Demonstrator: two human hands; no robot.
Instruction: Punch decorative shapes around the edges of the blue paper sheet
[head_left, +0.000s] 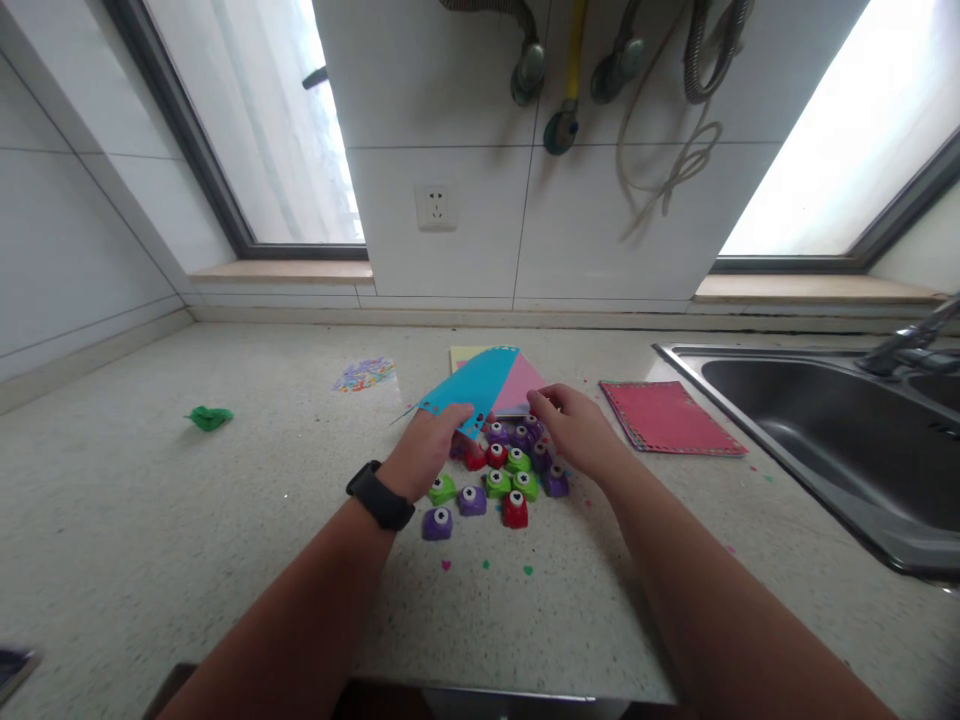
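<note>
My left hand (431, 445) is closed on the near edge of a blue paper sheet (469, 385), which is tilted up and has small holes punched along its edges. My right hand (574, 425) has its fingers bent together at the right edge of a pink paper sheet (517, 388), partly covered by the blue one. Just below the sheets, several small craft punches stand in a cluster, among them a purple punch (438, 523), a red punch (515, 509) and a green punch (497, 484). Some punches are partly hidden by my left hand and the blue paper.
A stack of red paper (671, 417) with punched edges lies to the right, beside a steel sink (690, 362). At the left are a crumpled green piece (209, 418) and a patch of colourful confetti (365, 374). Yellow paper (459, 356) shows behind the blue sheet. Tiny paper cutouts (528, 570) dot the counter.
</note>
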